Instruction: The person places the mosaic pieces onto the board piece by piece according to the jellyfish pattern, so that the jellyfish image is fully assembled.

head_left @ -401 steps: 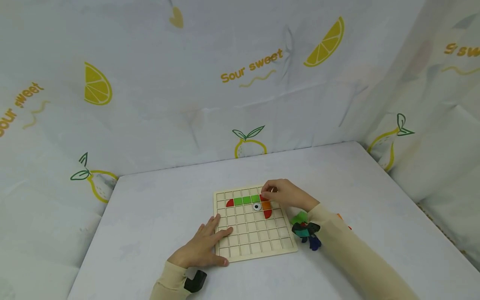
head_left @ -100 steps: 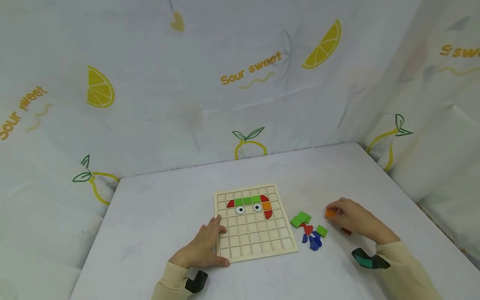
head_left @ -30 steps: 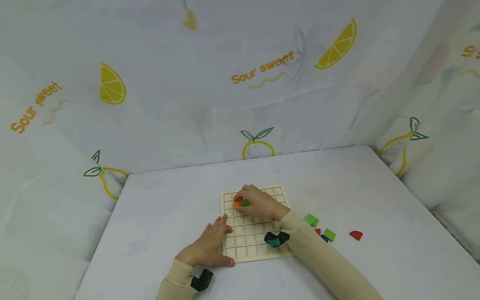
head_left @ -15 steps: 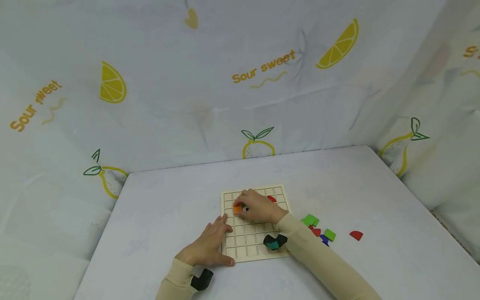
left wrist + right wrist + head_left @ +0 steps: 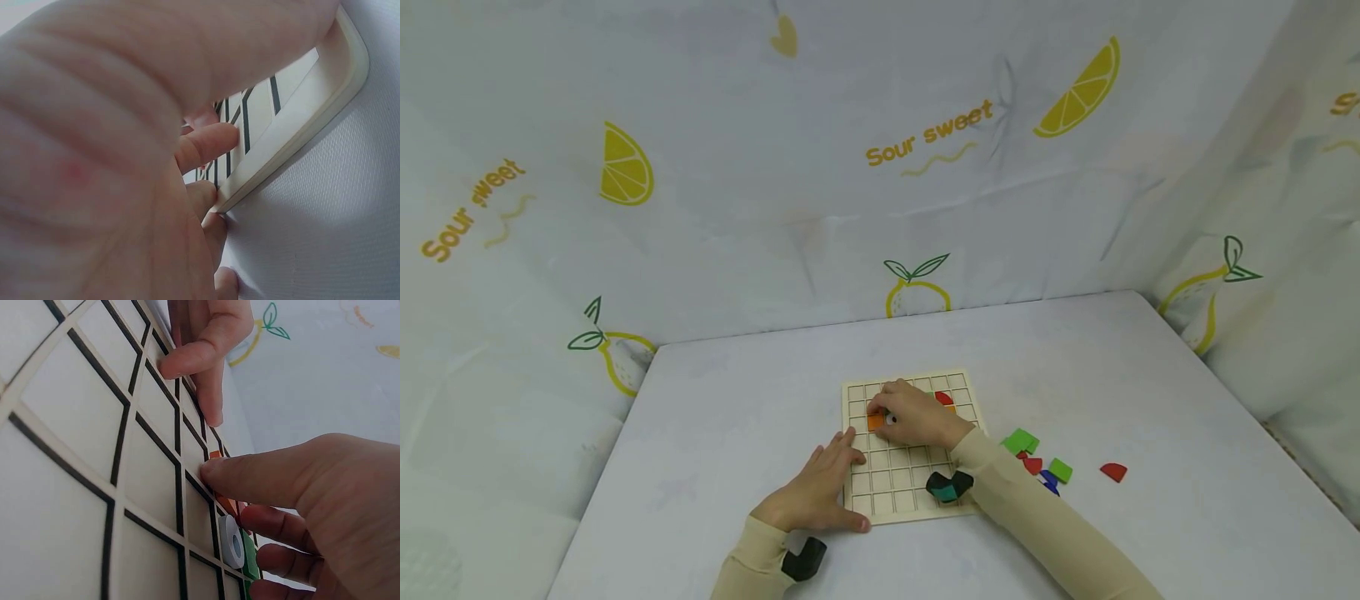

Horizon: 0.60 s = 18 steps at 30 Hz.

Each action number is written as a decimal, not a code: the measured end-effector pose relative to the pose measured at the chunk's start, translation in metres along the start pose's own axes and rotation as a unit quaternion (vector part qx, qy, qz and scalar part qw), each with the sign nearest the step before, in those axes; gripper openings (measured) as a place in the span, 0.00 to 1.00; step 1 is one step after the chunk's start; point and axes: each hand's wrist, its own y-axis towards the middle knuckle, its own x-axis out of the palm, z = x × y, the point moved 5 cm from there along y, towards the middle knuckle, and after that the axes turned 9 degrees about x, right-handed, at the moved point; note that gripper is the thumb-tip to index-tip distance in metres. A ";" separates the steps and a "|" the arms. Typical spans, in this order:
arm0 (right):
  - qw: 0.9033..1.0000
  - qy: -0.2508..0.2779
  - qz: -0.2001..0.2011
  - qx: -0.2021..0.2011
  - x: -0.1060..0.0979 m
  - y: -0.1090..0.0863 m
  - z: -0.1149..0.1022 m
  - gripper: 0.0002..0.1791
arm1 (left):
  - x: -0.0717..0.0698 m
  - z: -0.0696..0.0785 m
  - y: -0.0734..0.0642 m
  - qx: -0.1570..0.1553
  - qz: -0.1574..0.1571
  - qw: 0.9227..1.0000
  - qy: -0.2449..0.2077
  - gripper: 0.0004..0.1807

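Note:
On the table lies a pale wooden grid board (image 5: 895,482). My left hand (image 5: 812,496) rests on its left edge with fingers spread, thumb at the near corner. My right hand (image 5: 916,415) pinches an orange square tile (image 5: 876,423) between thumb and fingers at the board's upper left. In the right wrist view the thumb tip lies against the orange tile (image 5: 229,504), beside a round eye tile (image 5: 232,542) and a green tile (image 5: 250,557). A red rounded tile (image 5: 943,398) shows at the row's right end. The right hand hides most of the other placed tiles.
Right of the board are loose green tiles (image 5: 1021,441), red pieces (image 5: 1032,466), another green square (image 5: 1061,471) and blue pieces (image 5: 1049,481). Farther right lies a single red rounded piece (image 5: 1114,472). A lemon-printed cloth (image 5: 737,250) hangs behind the table.
The right hand has brought the orange tile from the table's right side onto the board, then moved it slightly nearer. A second eye tile was added earlier. The left hand stays on the board.

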 end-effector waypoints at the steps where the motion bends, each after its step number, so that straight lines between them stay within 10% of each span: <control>1: 1.000 0.001 0.001 0.000 0.000 0.000 0.000 0.15 | 0.000 0.000 0.000 -0.001 0.000 1.000 0.000 0.43; 18: 0.996 0.086 -0.025 -0.014 -0.015 -0.011 -0.001 0.15 | 0.002 -0.002 0.000 0.001 0.000 1.000 0.000 0.43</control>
